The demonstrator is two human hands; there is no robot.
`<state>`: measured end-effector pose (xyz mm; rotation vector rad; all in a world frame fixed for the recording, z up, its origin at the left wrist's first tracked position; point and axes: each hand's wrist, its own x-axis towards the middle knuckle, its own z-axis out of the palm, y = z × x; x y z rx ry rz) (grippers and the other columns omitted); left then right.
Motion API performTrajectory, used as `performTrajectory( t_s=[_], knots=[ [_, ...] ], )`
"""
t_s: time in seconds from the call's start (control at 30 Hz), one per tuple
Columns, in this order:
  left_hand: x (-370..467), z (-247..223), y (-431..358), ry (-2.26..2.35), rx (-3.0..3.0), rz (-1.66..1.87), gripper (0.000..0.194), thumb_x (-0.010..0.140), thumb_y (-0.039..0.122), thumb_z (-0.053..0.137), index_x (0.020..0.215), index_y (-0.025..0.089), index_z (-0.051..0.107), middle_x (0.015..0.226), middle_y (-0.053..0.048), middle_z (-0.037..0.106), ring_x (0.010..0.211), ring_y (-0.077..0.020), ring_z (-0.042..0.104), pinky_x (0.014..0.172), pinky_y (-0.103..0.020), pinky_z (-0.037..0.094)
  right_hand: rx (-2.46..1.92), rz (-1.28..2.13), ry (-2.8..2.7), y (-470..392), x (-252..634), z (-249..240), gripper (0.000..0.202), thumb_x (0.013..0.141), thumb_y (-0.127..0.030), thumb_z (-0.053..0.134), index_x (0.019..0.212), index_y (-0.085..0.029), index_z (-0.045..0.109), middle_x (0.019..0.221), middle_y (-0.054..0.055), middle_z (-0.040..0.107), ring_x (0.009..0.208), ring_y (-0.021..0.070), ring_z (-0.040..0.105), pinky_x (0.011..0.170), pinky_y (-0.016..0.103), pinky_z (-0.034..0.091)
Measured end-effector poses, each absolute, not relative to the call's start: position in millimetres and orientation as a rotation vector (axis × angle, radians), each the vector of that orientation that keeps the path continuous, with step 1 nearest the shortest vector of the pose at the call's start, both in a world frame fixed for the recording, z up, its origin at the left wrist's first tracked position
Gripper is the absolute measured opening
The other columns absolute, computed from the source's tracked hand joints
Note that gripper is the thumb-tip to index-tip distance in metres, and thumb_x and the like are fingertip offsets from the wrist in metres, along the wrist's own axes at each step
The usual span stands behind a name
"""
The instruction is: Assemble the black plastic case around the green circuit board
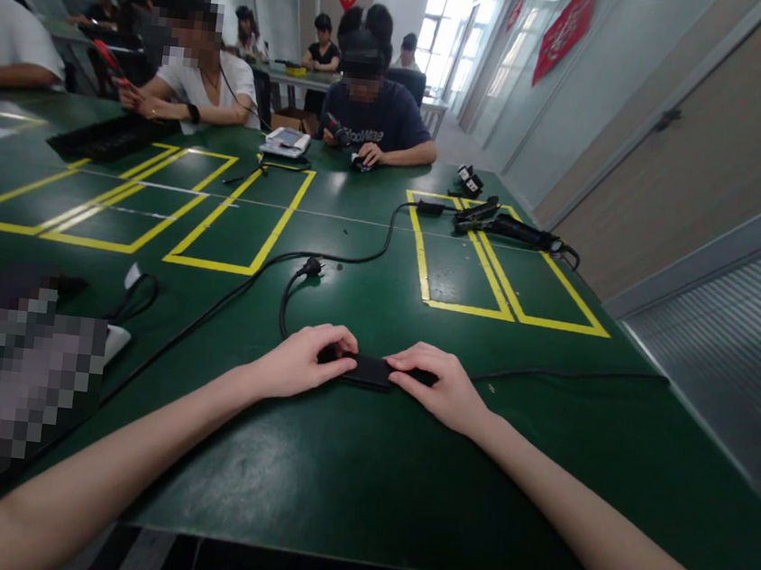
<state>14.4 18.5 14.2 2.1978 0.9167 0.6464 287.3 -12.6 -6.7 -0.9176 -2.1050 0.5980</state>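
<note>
A flat black power adapter (370, 371) lies on the green table in front of me. My left hand (308, 361) is closed around its left end, thumb along the near side. At the right end, the thumb and fingers of my right hand (441, 387) pinch the adapter or the cord end there; my fingers hide which. A short black cord runs up from beside my left hand to a mains plug (312, 267) lying on the table. Another thin black cable (568, 374) trails from behind my right hand toward the table's right edge.
Yellow tape rectangles (469, 312) mark the green table (278, 483). A long black cable (329, 257) crosses to black devices (515, 228) at the far right. People sit opposite; one in a dark shirt (390, 127) handles a small object. Blurred items lie at left.
</note>
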Motion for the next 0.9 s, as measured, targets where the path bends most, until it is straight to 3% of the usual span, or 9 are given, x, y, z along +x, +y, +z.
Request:
performTrajectory(
  t_s=[0.2,0.43,0.53,0.6,0.77,0.9],
  knots=[
    [19.2,11.1,15.1,0.973,2.304,0.622,0.019,0.097,0.037,0.067,0.100,0.020,0.074,0.093,-0.004,0.072,0.087,-0.0193,0.067,0.076,-0.029,0.054,-0.993,0.577,-2.064,-18.9,279.3,-8.0,0.012,0.096,-0.033,0.073,0.093,-0.022,0.074,0.097,0.009,0.079,0.089,0.0237,0.075,0.081,0.040,0.063],
    [26.6,6.0,6.9,0.862,2.430,0.746,0.020,0.104,0.028,0.056,0.113,0.021,0.073,0.109,-0.007,0.077,0.102,-0.0221,0.070,0.093,-0.036,0.056,-0.919,0.433,-2.260,-21.5,279.6,-7.0,0.026,0.087,-0.032,0.081,0.105,-0.021,0.066,0.106,0.012,0.074,0.095,0.0263,0.071,0.080,0.040,0.061],
    [25.1,5.8,6.9,0.774,2.514,0.694,0.022,0.098,0.037,0.067,0.112,0.020,0.070,0.110,-0.009,0.077,0.104,-0.0246,0.071,0.093,-0.038,0.057,-0.907,0.386,-2.306,-19.4,279.7,-9.0,0.030,0.087,-0.029,0.081,0.110,-0.021,0.063,0.105,0.011,0.072,0.094,0.0264,0.070,0.080,0.040,0.060],
    [23.6,6.7,7.4,0.758,2.556,0.634,0.035,0.088,0.040,0.079,0.114,0.019,0.067,0.113,-0.010,0.076,0.107,-0.0273,0.070,0.094,-0.040,0.056,-0.906,0.365,-2.316,-18.2,279.7,-10.4,0.030,0.087,-0.028,0.079,0.111,-0.021,0.062,0.105,0.011,0.072,0.094,0.0265,0.069,0.079,0.040,0.059],
    [25.8,8.2,7.5,0.829,2.553,0.570,0.029,0.082,0.019,0.072,0.110,0.020,0.063,0.109,-0.008,0.073,0.103,-0.0258,0.068,0.088,-0.036,0.056,-0.928,0.332,-2.316,-19.6,278.7,-9.5,0.027,0.090,-0.027,0.074,0.114,-0.022,0.062,0.106,0.012,0.072,0.094,0.0272,0.069,0.080,0.041,0.058],
    [31.4,6.0,8.4,0.898,2.641,0.517,0.031,0.079,0.015,0.069,0.108,0.019,0.062,0.104,-0.007,0.072,0.099,-0.0265,0.067,0.087,-0.037,0.054,-0.932,0.318,-2.317,-23.2,277.3,-4.8,0.021,0.094,-0.028,0.067,0.112,-0.020,0.061,0.101,0.011,0.072,0.088,0.0255,0.067,0.075,0.039,0.056]
  ],
)
